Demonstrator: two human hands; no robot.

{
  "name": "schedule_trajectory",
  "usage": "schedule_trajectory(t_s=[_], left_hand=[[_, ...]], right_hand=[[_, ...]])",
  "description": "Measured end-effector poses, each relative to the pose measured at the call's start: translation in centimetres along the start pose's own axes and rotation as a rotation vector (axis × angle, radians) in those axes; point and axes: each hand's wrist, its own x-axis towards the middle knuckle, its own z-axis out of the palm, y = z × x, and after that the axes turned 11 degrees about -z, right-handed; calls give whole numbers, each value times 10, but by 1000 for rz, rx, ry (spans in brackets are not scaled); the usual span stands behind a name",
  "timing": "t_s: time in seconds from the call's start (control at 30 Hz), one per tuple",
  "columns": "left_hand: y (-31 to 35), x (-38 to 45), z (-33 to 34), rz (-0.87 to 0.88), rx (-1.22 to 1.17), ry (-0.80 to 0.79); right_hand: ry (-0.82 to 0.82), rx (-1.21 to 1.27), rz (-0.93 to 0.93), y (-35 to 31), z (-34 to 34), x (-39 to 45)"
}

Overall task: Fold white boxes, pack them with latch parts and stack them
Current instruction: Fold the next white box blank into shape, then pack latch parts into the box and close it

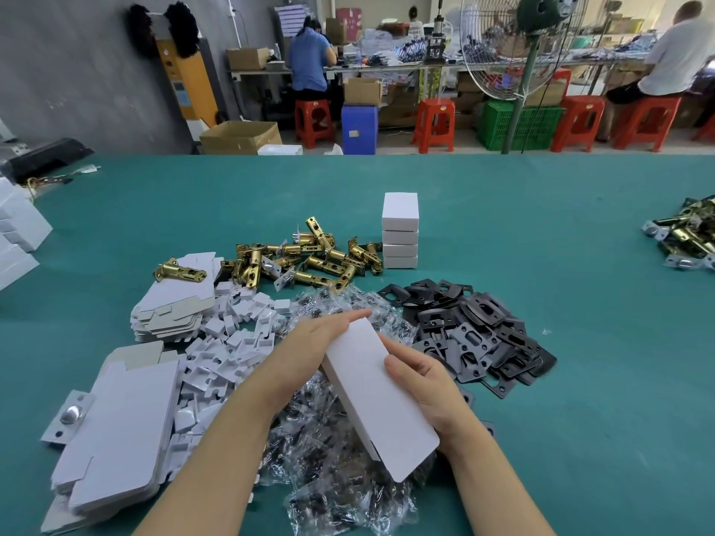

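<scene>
A folded white box [381, 400] is held above the tabletop [541, 265] at the lower centre, its long axis running from 11 to 5 o'clock. The right hand [429, 388] grips its right edge, thumb curled onto the top face. The left hand [325, 334] lies along its far left side with fingers straight, touching the end at 11 o'clock. Beneath the box spreads a heap of clear plastic bags [340, 470]. At 3 o'clock of it lie black strike plates [472, 326]; at 9 o'clock, small white inserts [228, 353] and flat box blanks [116, 431]. At 12 o'clock sit brass latches [309, 257], and just beside them a stack of closed white boxes [400, 232].
</scene>
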Motion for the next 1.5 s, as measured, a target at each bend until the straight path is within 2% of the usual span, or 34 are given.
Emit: schedule_trajectory(t_s=[0.43, 0.53, 0.63, 0.73, 0.83, 0.93, 1.0, 1.1, 1.17, 1.3, 1.37, 1.5], left_hand=[[-7, -2, -4, 95, 238, -82], [-7, 0, -1, 37, 113, -75], [-7, 3, 4, -101, -116, 10], [-9, 10, 7, -239, -412, 65], [-14, 17, 6, -320, -530, 120], [-20, 19, 10, -364, -449, 142], [-22, 18, 13, -324, -345, 158], [-23, 19, 15, -155, -55, 321], [-23, 21, 11, -40, 43, 412], [-26, 26, -1, 7, 88, 463], [-27, 37, -11, 9, 105, 541], [-23, 71, -35, -2, 154, 680]], right_hand=[[-35, 49, -3, 4, -9, 2], [22, -11, 10, 2, -6, 3], [97, -151, 57, 0, -3, 6], [29, -109, -114, 5, -6, 4], [-93, -188, -162, 11, -2, -2], [-73, -228, -226, 11, 2, -3], [57, -256, -282, 9, 4, -3], [315, -282, -356, 11, 1, 1], [386, -354, -374, 12, -1, 4], [270, -496, -341, 15, 3, 2], [220, -520, -306, 16, 5, 2], [221, -549, -286, 15, 6, 3]])
